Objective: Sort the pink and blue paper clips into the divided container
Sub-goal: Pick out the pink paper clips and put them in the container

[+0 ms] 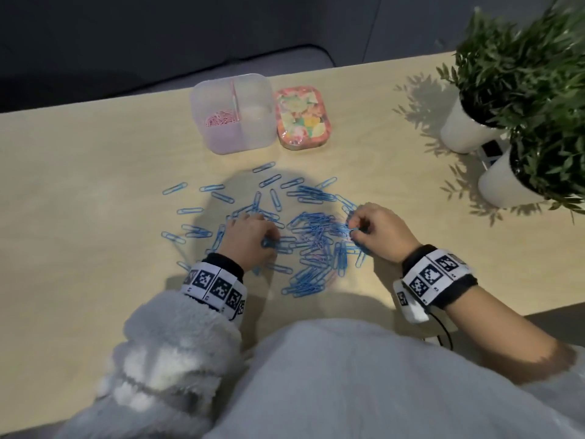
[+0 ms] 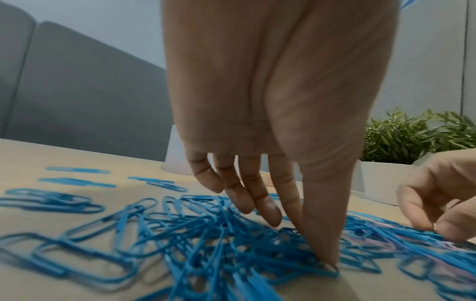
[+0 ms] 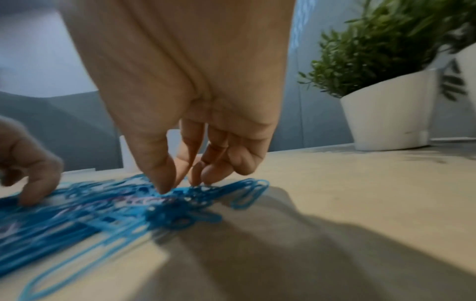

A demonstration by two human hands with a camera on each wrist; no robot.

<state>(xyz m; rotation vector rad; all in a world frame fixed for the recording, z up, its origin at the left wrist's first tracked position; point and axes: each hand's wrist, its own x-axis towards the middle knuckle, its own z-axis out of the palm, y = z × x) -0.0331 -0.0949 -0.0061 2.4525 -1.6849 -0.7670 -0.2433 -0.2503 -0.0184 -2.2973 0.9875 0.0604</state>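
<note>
Blue paper clips (image 1: 316, 236) lie scattered and heaped on the wooden table (image 1: 95, 185), with a few pink clips (image 2: 381, 226) mixed into the heap. The clear divided container (image 1: 232, 112) stands behind them; pink clips (image 1: 220, 118) fill its left compartment and the right one looks bare. My left hand (image 1: 269, 240) is down on the heap's left side, its thumb (image 2: 327, 254) and forefinger pinching blue clips. My right hand (image 1: 353, 231) is on the heap's right side, with curled fingers (image 3: 203, 173) and thumb pinching a bunch of blue clips (image 3: 180, 203).
A flowered pink tin (image 1: 303, 117) lies right of the container. Two leafy plants in white pots (image 1: 465, 128) (image 1: 506, 182) stand at the right, with a small dark device (image 1: 490, 152) between them. A grey sofa sits beyond the table's far edge.
</note>
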